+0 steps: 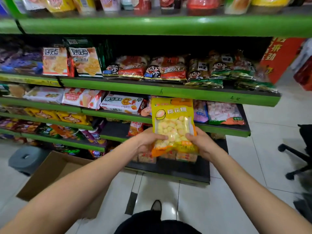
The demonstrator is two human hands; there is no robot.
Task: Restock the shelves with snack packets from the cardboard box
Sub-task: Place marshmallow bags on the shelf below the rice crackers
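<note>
Cardboard box [55, 173] sits open on the floor, down left of the left hand [148, 142]. Both hands grip one yellow marshmallow packet [173, 125], printed 棉花糖, upright in front of the green shelves [168, 95]; right hand [202, 144] pinches its lower right edge. Up left are 好吃点 biscuit packs [84, 61]; handwritten "6" and "5.5" mark the shelf edge above.

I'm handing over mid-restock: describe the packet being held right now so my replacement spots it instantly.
Start at the green-edged shelving unit and look in front of its lower-middle shelves, where the left hand and right hand grip one packet by its bottom corners. It is the upright yellow marshmallow packet with a clear window; unlike the shelved packets behind, it is held in the air.
</note>
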